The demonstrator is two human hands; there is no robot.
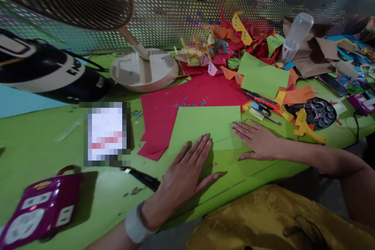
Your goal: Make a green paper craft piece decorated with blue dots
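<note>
A light green sheet of paper [205, 123] lies flat on the green table in front of me, partly over red sheets [158, 125]. My left hand [187, 168] rests palm down with fingers stretched over the sheet's lower left part. At the sheet's right edge lies my right hand [253, 136], also flat, its fingers extended and pointing left. A faint line runs across the green sheet between the two hands. Neither hand grips anything. Small blue paper bits [187, 103] are scattered on the red paper just beyond the green sheet.
Scissors [263, 107] and a yellow glue gun [306, 127] lie to the right, near a black round tray [318, 111]. Behind are paper scraps [246, 35] and a plastic bottle [299, 33]. A fan base [164, 70], black bag [58, 70] and purple power strip [43, 203] stand left.
</note>
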